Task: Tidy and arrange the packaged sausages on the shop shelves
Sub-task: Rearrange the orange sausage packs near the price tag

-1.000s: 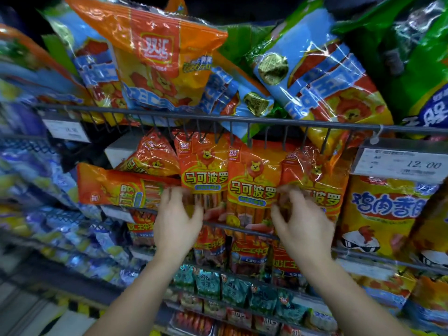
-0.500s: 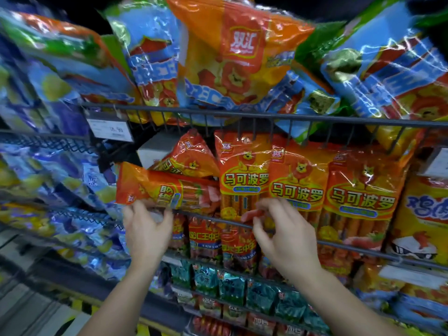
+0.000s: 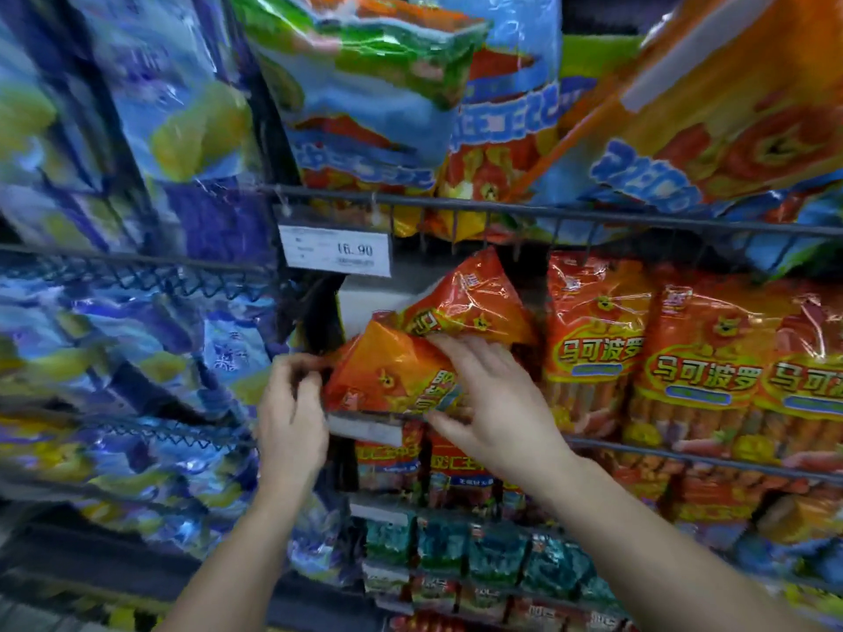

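The sideways pack (image 3: 387, 380), an orange film bag of thin sausages, lies across the front of the middle shelf at the centre of the view, its lower edge on the wire rail (image 3: 684, 454). A second tilted pack (image 3: 465, 298) leans on it at twelve o'clock, and the upright packs (image 3: 597, 353) stand in a row at three o'clock. The left hand (image 3: 292, 417) is at the pack's nine o'clock end with its fingers curled in, and seems to pinch the crimped seam there, though blur hides the exact contact. The right hand (image 3: 495, 403) spans the three o'clock half, fingers spread over the printed face and thumb tucked under the lower edge, so it clasps the bag loosely. The bag looks light, and the glossy wrap is likely slippery and crinkly. The sticks inside should give some stiffness along their length, yet the pack probably sags or buckles if it is lifted by one seam. The body over the sausages is the safer hold, one hand towards each end.
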`<state>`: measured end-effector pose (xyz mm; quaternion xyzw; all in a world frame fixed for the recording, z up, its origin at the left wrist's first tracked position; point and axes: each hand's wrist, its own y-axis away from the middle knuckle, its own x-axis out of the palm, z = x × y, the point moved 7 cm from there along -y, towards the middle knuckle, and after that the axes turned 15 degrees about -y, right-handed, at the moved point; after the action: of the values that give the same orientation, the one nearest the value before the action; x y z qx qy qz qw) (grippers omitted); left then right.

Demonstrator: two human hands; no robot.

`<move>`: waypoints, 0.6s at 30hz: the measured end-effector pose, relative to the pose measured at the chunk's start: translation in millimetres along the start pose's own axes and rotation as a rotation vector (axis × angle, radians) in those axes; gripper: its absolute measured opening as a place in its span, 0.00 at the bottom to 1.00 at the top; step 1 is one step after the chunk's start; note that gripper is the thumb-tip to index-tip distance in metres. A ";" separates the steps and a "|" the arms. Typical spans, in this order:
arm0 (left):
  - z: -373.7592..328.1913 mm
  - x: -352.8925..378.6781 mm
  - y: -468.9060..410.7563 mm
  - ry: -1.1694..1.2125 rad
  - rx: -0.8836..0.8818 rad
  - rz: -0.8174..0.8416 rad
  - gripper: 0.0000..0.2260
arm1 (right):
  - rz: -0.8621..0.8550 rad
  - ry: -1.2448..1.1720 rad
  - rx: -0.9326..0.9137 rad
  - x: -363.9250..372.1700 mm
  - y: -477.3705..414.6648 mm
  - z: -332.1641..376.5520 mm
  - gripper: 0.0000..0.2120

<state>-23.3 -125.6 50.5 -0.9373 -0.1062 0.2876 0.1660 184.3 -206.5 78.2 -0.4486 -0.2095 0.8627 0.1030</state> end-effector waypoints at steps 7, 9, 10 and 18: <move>1.6 29.5 -50.2 0.215 0.030 0.351 0.12 | -0.034 0.060 0.048 9.1 -14.0 9.5 0.36; -5.6 39.0 -56.8 0.108 0.092 0.447 0.10 | -0.040 0.075 0.047 7.1 -14.0 11.1 0.34; -8.6 43.1 -59.6 0.031 0.127 0.478 0.10 | -0.045 0.090 0.039 5.9 -13.0 11.9 0.33; -24.6 59.3 -64.0 -0.215 0.214 0.571 0.22 | -0.067 0.097 0.017 -7.6 -5.9 10.7 0.28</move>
<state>32.4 -55.4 63.6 -0.8708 0.1749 0.4292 0.1640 179.8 -206.9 91.9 -0.4820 -0.2117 0.8377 0.1455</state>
